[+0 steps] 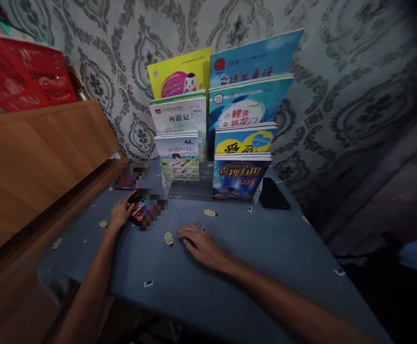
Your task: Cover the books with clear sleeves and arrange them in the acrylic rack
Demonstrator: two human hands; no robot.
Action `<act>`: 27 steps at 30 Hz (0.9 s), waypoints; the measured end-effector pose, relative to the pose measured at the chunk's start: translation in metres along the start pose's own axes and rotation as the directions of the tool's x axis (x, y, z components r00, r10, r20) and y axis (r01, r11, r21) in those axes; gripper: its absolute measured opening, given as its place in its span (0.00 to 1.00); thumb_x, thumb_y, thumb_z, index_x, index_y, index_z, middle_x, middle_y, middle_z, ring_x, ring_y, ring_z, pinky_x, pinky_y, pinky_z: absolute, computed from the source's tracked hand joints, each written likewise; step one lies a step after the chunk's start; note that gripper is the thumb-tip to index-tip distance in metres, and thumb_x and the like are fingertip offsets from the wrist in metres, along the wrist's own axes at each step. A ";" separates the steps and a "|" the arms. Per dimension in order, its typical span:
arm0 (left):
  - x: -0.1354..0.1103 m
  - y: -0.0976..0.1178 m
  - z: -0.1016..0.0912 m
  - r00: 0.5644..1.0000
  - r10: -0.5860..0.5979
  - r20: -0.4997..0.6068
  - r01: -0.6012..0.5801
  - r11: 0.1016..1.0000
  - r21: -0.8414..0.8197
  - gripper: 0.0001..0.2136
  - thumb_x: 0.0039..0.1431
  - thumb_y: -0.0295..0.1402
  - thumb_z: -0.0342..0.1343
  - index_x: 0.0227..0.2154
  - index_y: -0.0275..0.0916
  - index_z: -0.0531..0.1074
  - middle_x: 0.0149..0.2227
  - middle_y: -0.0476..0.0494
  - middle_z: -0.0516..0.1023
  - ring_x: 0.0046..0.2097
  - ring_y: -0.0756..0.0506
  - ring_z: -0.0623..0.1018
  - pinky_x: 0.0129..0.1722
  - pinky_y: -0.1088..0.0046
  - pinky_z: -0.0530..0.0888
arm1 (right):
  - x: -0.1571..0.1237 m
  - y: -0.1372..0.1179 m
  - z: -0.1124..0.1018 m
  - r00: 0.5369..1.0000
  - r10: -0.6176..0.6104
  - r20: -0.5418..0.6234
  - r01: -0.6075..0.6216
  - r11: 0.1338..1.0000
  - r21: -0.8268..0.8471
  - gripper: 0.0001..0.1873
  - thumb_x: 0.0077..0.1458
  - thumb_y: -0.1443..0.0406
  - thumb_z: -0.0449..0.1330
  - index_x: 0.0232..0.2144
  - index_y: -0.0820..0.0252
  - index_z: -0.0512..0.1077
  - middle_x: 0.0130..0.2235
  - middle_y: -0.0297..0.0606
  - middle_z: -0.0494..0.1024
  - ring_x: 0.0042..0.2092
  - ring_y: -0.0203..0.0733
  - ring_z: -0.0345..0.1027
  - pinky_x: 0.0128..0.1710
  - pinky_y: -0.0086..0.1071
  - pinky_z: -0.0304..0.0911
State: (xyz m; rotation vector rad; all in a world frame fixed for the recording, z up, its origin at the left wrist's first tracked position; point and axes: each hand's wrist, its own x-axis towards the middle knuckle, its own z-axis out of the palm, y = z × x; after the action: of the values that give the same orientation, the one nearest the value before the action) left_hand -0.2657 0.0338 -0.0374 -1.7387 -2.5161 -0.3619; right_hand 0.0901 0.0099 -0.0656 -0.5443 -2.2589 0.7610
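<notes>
My left hand (pixel 120 215) is at the left part of the table, with its fingers closed on the left edge of a small dark-covered book (pixel 138 210). Part of that cover is blurred into blocks, so its print cannot be read. Behind it lies another dark, flat thing (pixel 125 180), also partly blurred. My right hand (pixel 201 247) rests palm down on the blue-grey tablecloth (pixel 179 282), fingers stretched out and nothing in them. In front of both hands stands a clear stepped rack (pixel 190 191) holding two columns of books, including a white one (pixel 178 157) and a dark blue one (pixel 240 177).
A black flat object (pixel 274 193) lies right of the rack. On the left, a wooden cabinet (pixel 43 153) borders the table and carries a red plastic basket (pixel 25 74). Patterned wallpaper (pixel 133 43) rises behind the books, and a grey curtain (pixel 358 157) hangs at right.
</notes>
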 end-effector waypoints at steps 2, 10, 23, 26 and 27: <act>-0.005 0.001 0.003 0.999 0.034 0.004 -0.034 0.999 0.003 0.22 0.67 0.39 0.46 0.58 0.33 0.68 0.57 0.32 0.75 0.57 0.37 0.74 0.59 0.60 0.69 | 0.000 0.003 -0.002 0.999 0.039 -0.036 -0.039 0.999 -0.021 0.15 0.61 0.74 0.54 0.44 0.58 0.76 0.47 0.44 0.80 0.51 0.45 0.73 0.53 0.45 0.69; -0.049 0.015 0.002 0.986 0.163 -0.026 -0.162 0.986 0.037 0.22 0.68 0.42 0.45 0.57 0.35 0.70 0.55 0.33 0.76 0.54 0.37 0.76 0.55 0.59 0.72 | 0.001 0.000 -0.004 0.982 0.014 -0.189 -0.043 0.988 -0.151 0.15 0.61 0.75 0.53 0.44 0.61 0.76 0.52 0.49 0.76 0.57 0.48 0.68 0.56 0.49 0.68; -0.094 0.072 0.004 0.920 0.380 -0.093 -0.385 0.922 -0.038 0.20 0.68 0.44 0.50 0.54 0.36 0.72 0.50 0.34 0.78 0.51 0.35 0.77 0.53 0.54 0.74 | -0.019 -0.032 -0.016 0.935 -0.355 -0.017 0.326 0.874 -0.359 0.12 0.61 0.74 0.55 0.44 0.64 0.75 0.50 0.51 0.79 0.57 0.49 0.69 0.56 0.47 0.69; -0.101 0.090 0.007 0.886 0.450 -0.111 -0.460 0.883 -0.091 0.19 0.68 0.43 0.50 0.54 0.38 0.72 0.53 0.35 0.77 0.53 0.36 0.76 0.55 0.52 0.74 | -0.026 -0.038 -0.023 0.918 -0.397 -0.010 0.363 0.848 -0.387 0.12 0.61 0.73 0.54 0.44 0.64 0.75 0.47 0.50 0.81 0.54 0.48 0.72 0.54 0.45 0.70; -0.103 0.097 0.009 0.874 0.473 -0.114 -0.484 0.868 -0.108 0.19 0.68 0.43 0.50 0.54 0.38 0.72 0.54 0.35 0.76 0.54 0.36 0.76 0.55 0.52 0.74 | -0.028 -0.039 -0.026 0.916 -0.401 -0.010 0.365 0.844 -0.394 0.12 0.62 0.73 0.54 0.45 0.65 0.75 0.47 0.49 0.81 0.54 0.48 0.72 0.54 0.45 0.70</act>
State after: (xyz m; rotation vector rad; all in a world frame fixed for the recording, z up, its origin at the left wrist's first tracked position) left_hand -0.1381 -0.0257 -0.0496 -2.2593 -1.9406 -0.5578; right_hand 0.1211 -0.0250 -0.0378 -0.2745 -2.3345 0.0832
